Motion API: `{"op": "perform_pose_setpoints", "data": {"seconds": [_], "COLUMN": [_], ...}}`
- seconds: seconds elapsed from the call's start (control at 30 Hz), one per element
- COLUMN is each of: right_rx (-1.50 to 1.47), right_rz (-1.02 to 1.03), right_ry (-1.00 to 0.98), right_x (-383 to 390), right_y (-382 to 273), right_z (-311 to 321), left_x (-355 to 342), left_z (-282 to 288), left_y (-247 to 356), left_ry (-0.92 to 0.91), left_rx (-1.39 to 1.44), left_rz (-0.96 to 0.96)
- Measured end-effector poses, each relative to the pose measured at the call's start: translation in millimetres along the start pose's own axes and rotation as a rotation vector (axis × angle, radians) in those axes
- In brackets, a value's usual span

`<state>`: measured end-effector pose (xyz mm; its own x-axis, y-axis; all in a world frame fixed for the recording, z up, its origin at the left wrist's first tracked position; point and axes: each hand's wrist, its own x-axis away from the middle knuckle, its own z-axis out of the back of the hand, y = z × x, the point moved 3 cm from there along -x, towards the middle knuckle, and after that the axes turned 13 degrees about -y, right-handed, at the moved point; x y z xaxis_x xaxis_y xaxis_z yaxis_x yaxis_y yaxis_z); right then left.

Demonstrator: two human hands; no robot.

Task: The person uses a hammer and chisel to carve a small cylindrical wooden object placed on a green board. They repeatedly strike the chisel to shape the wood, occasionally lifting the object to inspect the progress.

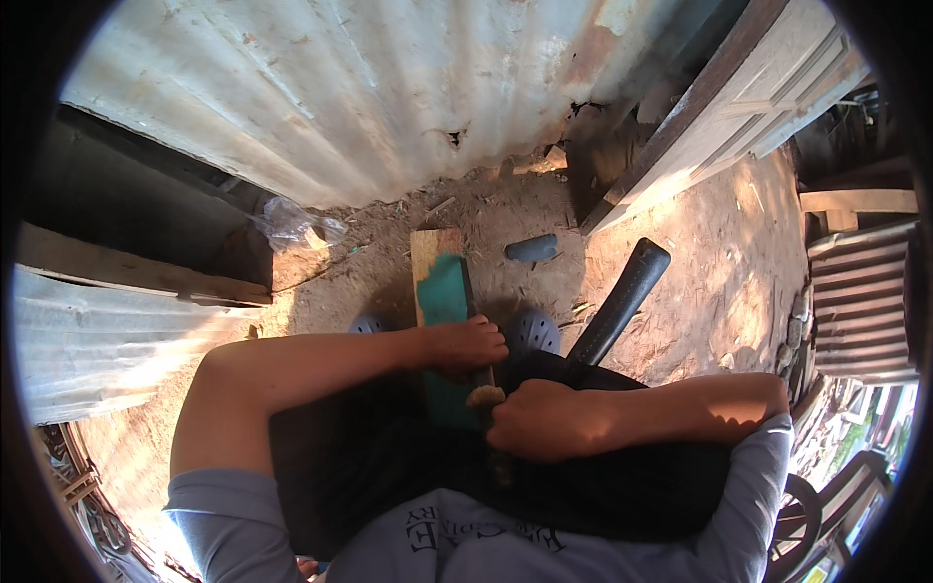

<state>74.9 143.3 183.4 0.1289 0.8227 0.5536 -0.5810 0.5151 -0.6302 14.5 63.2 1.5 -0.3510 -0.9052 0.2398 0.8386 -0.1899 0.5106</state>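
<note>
A wooden board [442, 287] with green paint and a bare top end lies lengthwise over my dark-clad lap. My left hand [464, 343] is closed at its right edge, over a narrow dark strip that I cannot make out clearly. Just below, my right hand [533, 418] is a fist round a dark handle-like piece with a pale, rough end [484, 396] beside the board. What joins these pieces is hidden by my fingers. A long black handle [617, 301] sticks out beyond my lap to the right, its lower end out of sight.
Dirt ground [700, 282] surrounds my clogs [535, 330]. Ahead stand a corrugated metal sheet [321, 87] and a wooden door [729, 117]. A dark grey piece [530, 248] and a crumpled plastic bag [292, 223] lie on the ground. Corrugated sheets [860, 301] and clutter are at right.
</note>
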Motion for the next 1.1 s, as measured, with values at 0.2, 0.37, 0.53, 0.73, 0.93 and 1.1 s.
{"op": "perform_pose_setpoints", "data": {"seconds": [0.2, 0.37, 0.53, 0.73, 0.93, 1.1], "right_rx": [-0.005, -0.075, -0.010, 0.012, -0.003, -0.072], "right_rz": [-0.042, -0.063, -0.152, -0.113, -0.093, -0.104], "right_ry": [0.053, -0.008, -0.120, -0.093, -0.049, -0.069], "right_x": [3, 16, 11, 2, 5, -3], "right_y": [3, -1, -4, 0, 0, 5], "right_z": [0, 12, 8, -3, -6, -12], "left_x": [-1, -4, -2, -1, -3, 0], "left_z": [5, 13, 12, 6, -3, -4], "left_y": [-1, 0, -1, -6, -5, -18], "left_ry": [0.058, 0.054, 0.072, 0.109, 0.058, 0.045], "left_rx": [0.048, 0.103, 0.111, 0.120, 0.079, 0.002], "left_rz": [-0.009, -0.001, 0.003, -0.036, -0.014, 0.034]}}
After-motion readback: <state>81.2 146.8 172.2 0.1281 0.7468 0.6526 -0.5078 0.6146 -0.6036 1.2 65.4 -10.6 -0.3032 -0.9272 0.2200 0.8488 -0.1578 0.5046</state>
